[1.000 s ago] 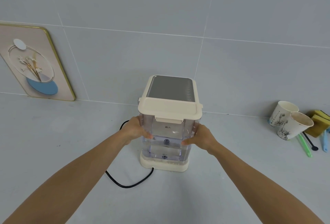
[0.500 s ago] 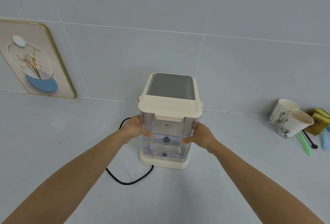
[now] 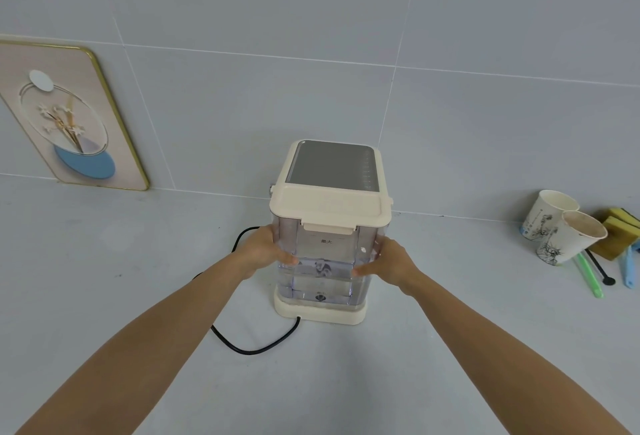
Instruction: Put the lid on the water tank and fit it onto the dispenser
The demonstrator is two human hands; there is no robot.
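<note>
A clear water tank [image 3: 325, 254] with some water in its lower part stands on the cream base of the dispenser [image 3: 320, 311], against the dispenser's body with the grey top panel [image 3: 332, 166]. A cream lid [image 3: 329, 209] sits closed on the tank. My left hand [image 3: 265, 249] grips the tank's left side and my right hand [image 3: 389, 263] grips its right side. The fingers wrap round behind the tank and are partly hidden.
A black power cord [image 3: 252, 348] loops on the counter left of the base. Two paper cups [image 3: 568, 237], yellow sponges [image 3: 620, 230] and green and blue utensils [image 3: 588, 277] lie at the right. A framed picture [image 3: 65, 119] leans on the tiled wall at the left.
The tank has sunk slightly and now rests on the dispenser base. Both hands keep the same grip on its sides.
</note>
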